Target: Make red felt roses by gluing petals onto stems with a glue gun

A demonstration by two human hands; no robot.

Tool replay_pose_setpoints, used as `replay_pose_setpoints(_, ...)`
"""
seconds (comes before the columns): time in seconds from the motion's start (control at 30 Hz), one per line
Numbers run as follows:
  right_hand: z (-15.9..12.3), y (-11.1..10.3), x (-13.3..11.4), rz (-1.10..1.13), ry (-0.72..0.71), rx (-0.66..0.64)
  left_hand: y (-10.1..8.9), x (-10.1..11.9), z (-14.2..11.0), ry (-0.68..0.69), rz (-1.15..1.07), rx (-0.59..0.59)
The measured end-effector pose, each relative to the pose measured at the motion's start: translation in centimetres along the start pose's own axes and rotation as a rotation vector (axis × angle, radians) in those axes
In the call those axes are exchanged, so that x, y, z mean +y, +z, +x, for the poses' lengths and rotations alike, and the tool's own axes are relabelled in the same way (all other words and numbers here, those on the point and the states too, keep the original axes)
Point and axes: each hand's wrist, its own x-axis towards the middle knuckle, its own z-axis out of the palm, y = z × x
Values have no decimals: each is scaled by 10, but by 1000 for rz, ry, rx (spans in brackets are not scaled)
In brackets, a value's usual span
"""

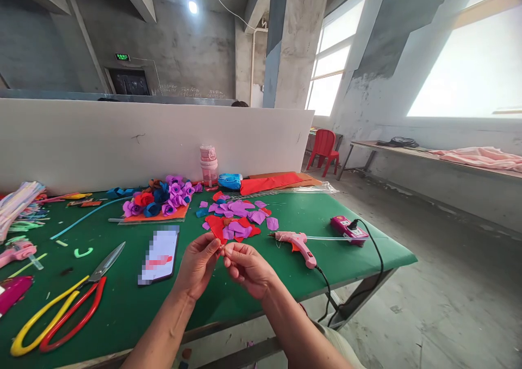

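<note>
My left hand [198, 264] and my right hand [249, 266] meet over the front of the green table, fingertips pinched together. A red petal-shaped piece [216, 227] rises from between the fingertips; its lower end is hidden by them. Just beyond lie loose purple petals [232, 208] mixed with red and blue ones. To the right of my right hand rests a pink glue gun [299, 244] with a clear glue stick in its back. A phone [159, 254] lies left of my left hand, and large scissors [81, 298] with yellow and red handles lie farther left.
Finished purple, red and blue flowers [163, 197] are piled at the back of the green table [122, 325]. A pink bottle [209, 165] stands before a white partition [155, 135]. A magenta power box [348, 230] sits at right, its black cable hanging over the edge.
</note>
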Motion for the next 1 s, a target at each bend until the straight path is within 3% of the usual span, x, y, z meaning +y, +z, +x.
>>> replay_pose_setpoints(0.23, 3, -3, 1, 68, 29, 25, -5, 4, 2, -63, 43, -67)
replay_pose_setpoints(0.53, 3, -6, 2, 142, 46, 41, -4, 4, 3, -70, 120, -39)
replay_pose_setpoints(0.83, 4, -5, 3, 224, 116, -1, 0, 1, 1, -95, 46, 16)
replay_pose_setpoints(0.93, 3, -3, 5, 112, 80, 5, 1, 1, 0, -114, 41, 3)
replay_pose_setpoints(1.0, 3, 0, 5, -61, -37, 44, 0, 2, 0, -113, 36, -6)
